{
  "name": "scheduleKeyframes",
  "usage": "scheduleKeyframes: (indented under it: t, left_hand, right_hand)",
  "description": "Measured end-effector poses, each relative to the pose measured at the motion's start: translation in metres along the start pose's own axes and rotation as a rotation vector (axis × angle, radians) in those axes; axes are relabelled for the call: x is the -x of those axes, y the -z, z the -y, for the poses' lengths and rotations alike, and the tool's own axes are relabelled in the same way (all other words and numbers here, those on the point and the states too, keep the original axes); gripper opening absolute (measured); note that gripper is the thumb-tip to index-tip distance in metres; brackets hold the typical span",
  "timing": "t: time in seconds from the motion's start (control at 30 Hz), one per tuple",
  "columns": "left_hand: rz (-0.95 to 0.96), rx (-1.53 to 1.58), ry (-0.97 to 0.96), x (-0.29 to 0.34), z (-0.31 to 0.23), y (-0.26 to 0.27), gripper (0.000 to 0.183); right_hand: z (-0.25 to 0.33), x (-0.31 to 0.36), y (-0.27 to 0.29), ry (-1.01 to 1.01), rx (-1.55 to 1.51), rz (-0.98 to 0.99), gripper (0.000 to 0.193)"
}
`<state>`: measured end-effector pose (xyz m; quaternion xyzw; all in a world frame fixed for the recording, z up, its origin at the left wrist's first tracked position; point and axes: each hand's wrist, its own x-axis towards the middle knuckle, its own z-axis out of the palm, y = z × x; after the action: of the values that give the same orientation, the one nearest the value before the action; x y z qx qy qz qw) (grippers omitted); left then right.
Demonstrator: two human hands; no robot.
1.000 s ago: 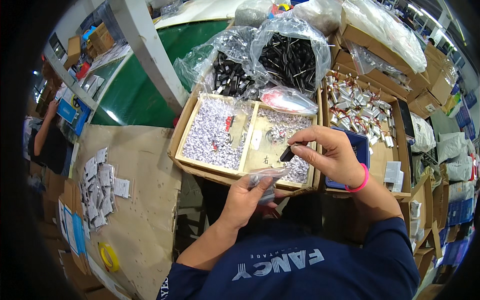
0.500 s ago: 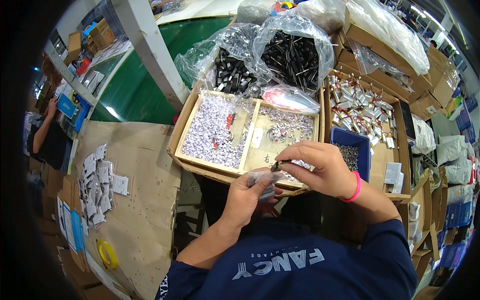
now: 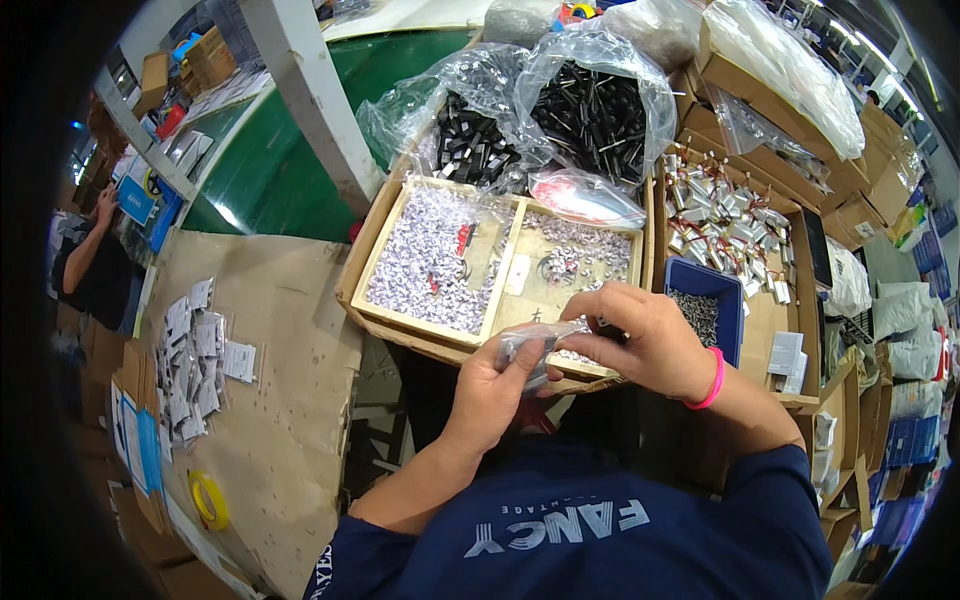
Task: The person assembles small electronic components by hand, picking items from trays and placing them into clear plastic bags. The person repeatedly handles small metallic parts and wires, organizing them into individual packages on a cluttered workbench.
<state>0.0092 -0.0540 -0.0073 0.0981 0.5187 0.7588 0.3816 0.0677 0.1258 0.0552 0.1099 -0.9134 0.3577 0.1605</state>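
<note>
Packets (image 3: pixel 195 365) lie heaped along the left edge of the bench (image 3: pixel 295 330), a tape roll (image 3: pixel 196 492) nearer the person. To its right, a box (image 3: pixel 415 342) holds a divided tray (image 3: pixel 504 265) — two bags (image 3: pixel 660 105) behind. Further right, another box (image 3: pixel 762 335) carries loose parts (image 3: pixel 728 215), a tub (image 3: pixel 733 318) by its near left corner.

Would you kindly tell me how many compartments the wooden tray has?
2: the left compartment, holding many small white pieces, and the right compartment, partly hidden behind the right hand.

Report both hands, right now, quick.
Left hand: closed, holding the clear plastic bag.
Right hand: fingers curled at the bag's edge; whether they grip anything cannot be told.
</note>
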Motion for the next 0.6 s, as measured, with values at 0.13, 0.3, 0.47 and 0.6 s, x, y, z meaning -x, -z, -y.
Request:
scheduleKeyframes:
  t: [0.13, 0.3, 0.47, 0.6]
  left_hand:
    - [-0.005, -0.002, -0.013, -0.001, 0.002, 0.000, 0.035]
    - [-0.030, 0.045, 0.022, -0.002, 0.000, -0.001, 0.035]
    - [0.039, 0.100, 0.104, -0.003, -0.002, -0.006, 0.034]
    - [0.180, -0.007, 0.025, -0.002, -0.003, -0.008, 0.040]
  right_hand:
    - [0.003, -0.001, -0.004, 0.074, 0.159, 0.019, 0.017]
    - [0.002, 0.000, -0.005, 0.237, 0.325, 0.015, 0.024]
    - [-0.004, -0.003, -0.001, 0.232, 0.426, -0.080, 0.026]
    - [-0.006, -0.008, 0.007, 0.206, 0.295, -0.118, 0.018]
